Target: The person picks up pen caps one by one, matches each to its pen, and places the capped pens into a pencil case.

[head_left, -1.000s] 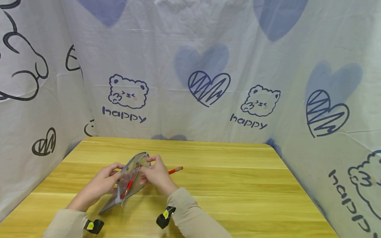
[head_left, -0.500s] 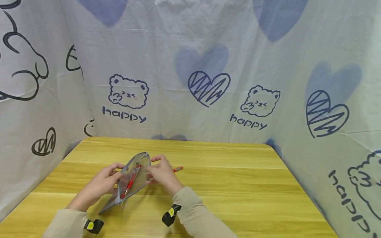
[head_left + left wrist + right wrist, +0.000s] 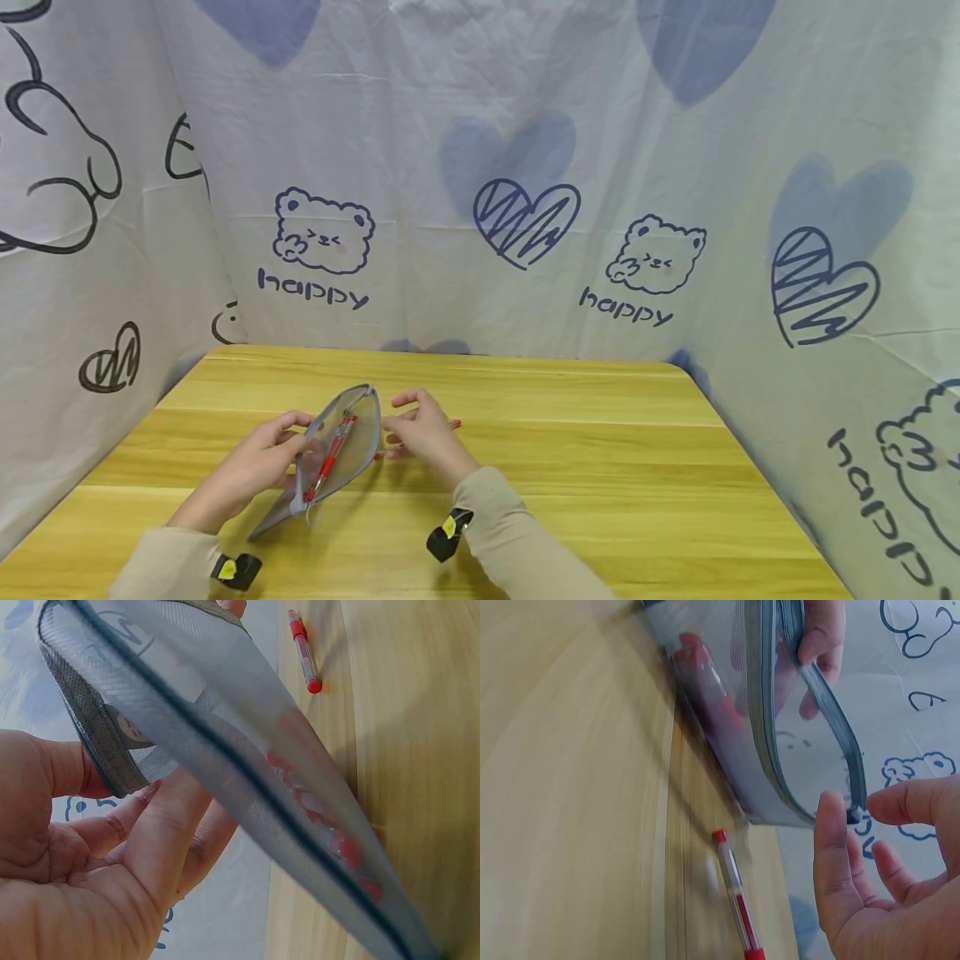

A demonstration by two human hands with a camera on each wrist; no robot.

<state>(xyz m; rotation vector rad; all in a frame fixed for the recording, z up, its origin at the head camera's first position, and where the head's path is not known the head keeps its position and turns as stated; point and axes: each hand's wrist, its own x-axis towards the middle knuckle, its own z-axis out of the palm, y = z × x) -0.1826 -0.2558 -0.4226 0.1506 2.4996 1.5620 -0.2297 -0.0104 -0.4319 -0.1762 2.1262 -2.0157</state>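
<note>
My left hand (image 3: pixel 255 457) grips one edge of a see-through zip pencil pouch (image 3: pixel 363 442) with grey trim, holding it tilted with its mouth spread open. Several red pens (image 3: pixel 328 460) lie together inside, also visible through the pouch's wall in the left wrist view. Just right of the pouch is my right hand (image 3: pixel 426 429), fingers loosely bent and spread, with nothing between them. In the right wrist view its fingertips are near the zip's end. Another red pen (image 3: pixel 739 896) with a clear barrel lies on the table, partly hidden beneath that hand in the head view.
The wooden table (image 3: pixel 600 467) has light yellow planks. White cloth (image 3: pixel 420 275) printed with hearts and bears hangs behind it and along both sides. A ring (image 3: pixel 312 515) dangles from the pouch's near corner.
My right hand has drawn back to the right, out of the pouch's mouth, and now overlaps the pen on the table. My left hand and the pouch have stayed put.
</note>
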